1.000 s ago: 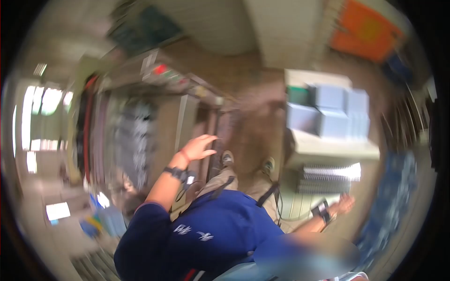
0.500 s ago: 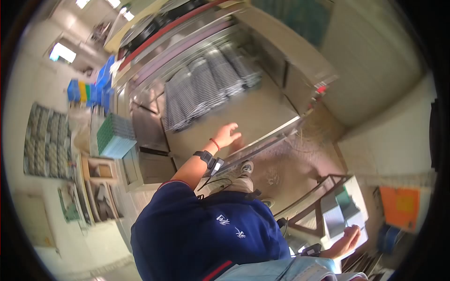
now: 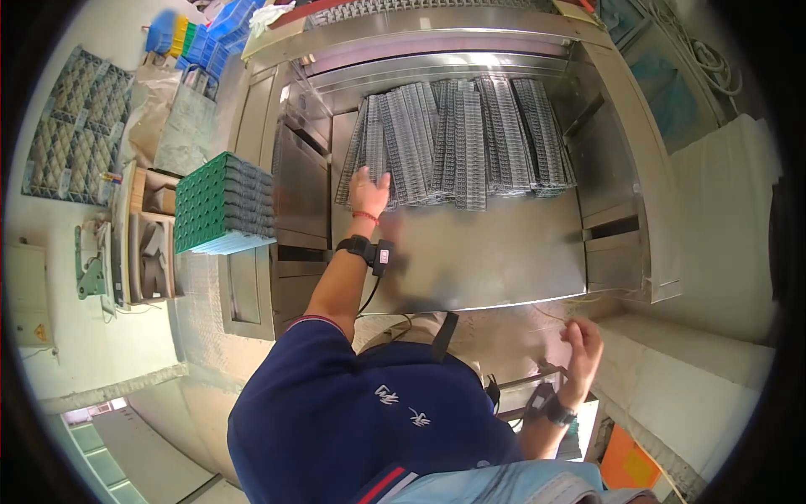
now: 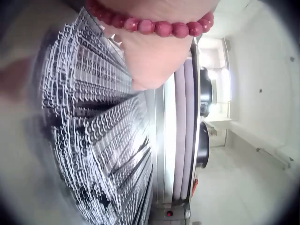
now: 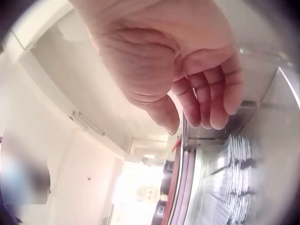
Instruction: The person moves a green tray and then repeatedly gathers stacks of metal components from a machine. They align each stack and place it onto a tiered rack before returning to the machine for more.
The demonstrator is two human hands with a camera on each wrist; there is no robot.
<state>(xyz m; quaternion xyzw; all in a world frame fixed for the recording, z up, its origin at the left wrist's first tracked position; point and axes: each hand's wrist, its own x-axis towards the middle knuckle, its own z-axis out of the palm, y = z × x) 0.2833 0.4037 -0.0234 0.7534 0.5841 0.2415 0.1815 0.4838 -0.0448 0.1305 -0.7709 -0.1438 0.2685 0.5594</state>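
Note:
Several stacks of grey ribbed strips (image 3: 459, 139) lie side by side on a metal tray surface (image 3: 495, 252) in the head view. My left hand (image 3: 369, 193) is at the near end of the leftmost stack, fingers extended; whether it touches the strips is unclear. The left wrist view shows that hand (image 4: 150, 56) above the strips (image 4: 112, 136), its fingertips mostly hidden. Away from the strips, my right hand (image 3: 582, 353) is raised beyond the tray's front edge. In the right wrist view its fingers (image 5: 218, 98) bend loosely with nothing in them, thumb apart.
A stack of green and grey studded trays (image 3: 201, 206) stands left of the metal frame (image 3: 252, 202). Blue crates (image 3: 231, 21) are at the upper left, shelves (image 3: 151, 252) at the left. An orange sheet (image 3: 628, 460) is at the lower right, beside a pale wall (image 3: 722, 227).
The view has turned to face the metal tray. My left hand has moved forward to the strips' near ends. The right hand has come up from beside the white table toward the tray's front edge.

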